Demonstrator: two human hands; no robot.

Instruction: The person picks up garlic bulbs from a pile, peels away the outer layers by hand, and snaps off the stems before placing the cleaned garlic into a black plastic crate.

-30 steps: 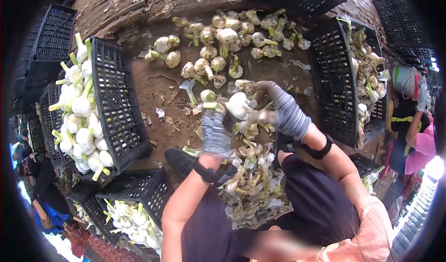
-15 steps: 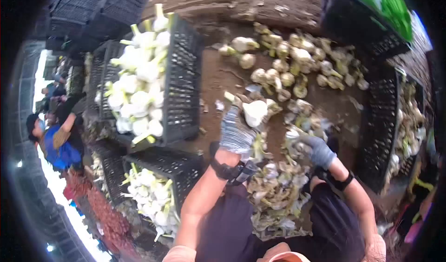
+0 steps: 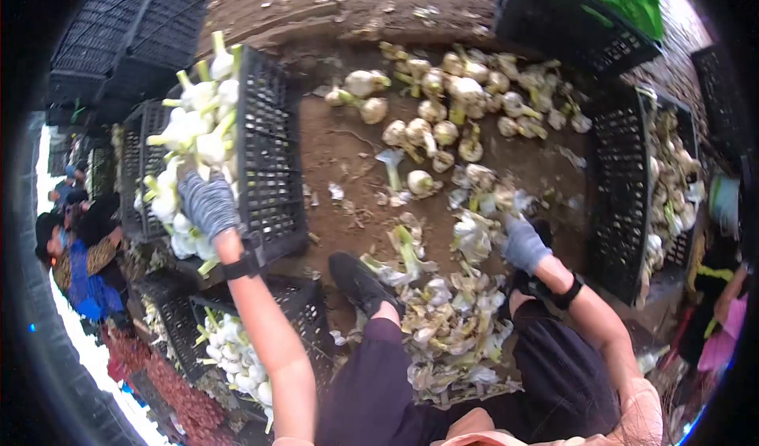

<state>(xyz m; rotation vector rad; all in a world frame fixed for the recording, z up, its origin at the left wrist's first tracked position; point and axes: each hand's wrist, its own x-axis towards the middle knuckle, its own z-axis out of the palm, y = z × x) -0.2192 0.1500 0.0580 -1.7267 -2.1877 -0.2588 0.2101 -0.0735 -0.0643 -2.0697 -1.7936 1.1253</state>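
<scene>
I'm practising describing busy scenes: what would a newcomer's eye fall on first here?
Probably the black plastic crate at the left, heaped with white garlic bulbs, where the striped-gloved left hand reaches in. Next, perhaps, the dirt-stained garlic bulbs scattered on the brown ground ahead, and the papery peelings piled between the person's legs.

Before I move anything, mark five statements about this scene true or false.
1. The left hand is at the white bulbs in the large crate on the left. True.
2. The right hand is bare. False: it wears a glove.
3. The crate on the right holds nothing. False: garlic bulbs fill much of it.
4. Loose garlic waste lies between the person's legs. True.
5. The bright green material is at the upper left. False: it is at the upper right.
</scene>
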